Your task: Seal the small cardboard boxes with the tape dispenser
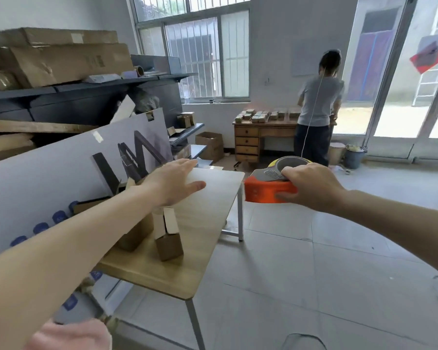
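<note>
Here, the dispenser [271,189] is held by the right grip [311,188], whose fingers are curled round its orange body. It is poised in the air just beyond the right edge of the desk [200,223], above the floor. On the desk an upright box [168,239] is seen with its flaps open; a second box [134,237] beside it is partly hidden by the left forearm. The left grip [175,183] is stretched flat above them, fingers straight, nothing held. A lettered board [61,173] is leaned behind the desk. A person [316,104] is seen at a far desk [263,132].
</note>
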The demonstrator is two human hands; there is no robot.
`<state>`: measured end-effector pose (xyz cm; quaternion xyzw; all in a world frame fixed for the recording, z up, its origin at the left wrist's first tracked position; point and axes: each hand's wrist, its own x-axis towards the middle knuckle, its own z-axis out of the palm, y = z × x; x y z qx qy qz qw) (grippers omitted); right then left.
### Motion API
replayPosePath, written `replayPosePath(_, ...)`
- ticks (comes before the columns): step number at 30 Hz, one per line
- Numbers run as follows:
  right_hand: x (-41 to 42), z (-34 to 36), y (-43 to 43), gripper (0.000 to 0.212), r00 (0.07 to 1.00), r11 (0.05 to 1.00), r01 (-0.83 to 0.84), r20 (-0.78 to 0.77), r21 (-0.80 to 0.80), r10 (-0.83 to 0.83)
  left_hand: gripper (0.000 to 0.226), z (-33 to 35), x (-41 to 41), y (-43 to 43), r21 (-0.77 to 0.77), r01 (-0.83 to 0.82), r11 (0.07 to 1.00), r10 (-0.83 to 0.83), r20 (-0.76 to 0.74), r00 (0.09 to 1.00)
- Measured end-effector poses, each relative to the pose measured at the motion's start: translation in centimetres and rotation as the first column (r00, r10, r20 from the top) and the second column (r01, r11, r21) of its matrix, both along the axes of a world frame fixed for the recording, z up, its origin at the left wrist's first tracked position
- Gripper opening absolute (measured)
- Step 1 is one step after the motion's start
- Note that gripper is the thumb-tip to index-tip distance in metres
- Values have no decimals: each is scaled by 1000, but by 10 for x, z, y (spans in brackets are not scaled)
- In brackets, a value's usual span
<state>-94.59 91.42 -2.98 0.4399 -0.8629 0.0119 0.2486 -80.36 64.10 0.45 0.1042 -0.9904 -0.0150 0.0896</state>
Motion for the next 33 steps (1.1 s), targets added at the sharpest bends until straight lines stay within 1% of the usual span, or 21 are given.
replayPosePath(4, -28, -3, -8, 34, 1000, 1000, 18, -1, 18, -18, 73, 0, -38, -20, -1, 39, 999, -39, -24, 999)
replayPosePath(7, -52, 6, -20, 38, 999, 998, 49, -24, 48, -48, 74, 0, -69, -43, -4, 59, 998, -59, -27, 998)
replayPosePath(11, -87, 22, -44, 40, 990, 989, 101, -111, 110, -88, 75, 5, -112, -79, 11, 80, 997, -80, -45, 996)
replayPosePath(15, -108, 28, -65, 38, 980, 987, 140, -152, 85, -126, 75, 7, -148, -99, 17, 107, 994, -106, -60, 993)
replayPosePath(21, -145, 26, -82, 39, 985, 988, 137, -110, 66, -130, 73, 2, -186, -107, 6, 137, 991, -136, -40, 990)
replayPosePath(28, -210, 18, -87, 38, 991, 994, 106, -81, 20, -104, 73, -4, -234, -108, 4, 99, 995, -99, -12, 995)
replayPosePath(33, -282, 4, -86, 42, 990, 996, 89, -116, 19, -86, 72, -10, -287, -105, 2, 22, 1000, -22, 10, 1000)
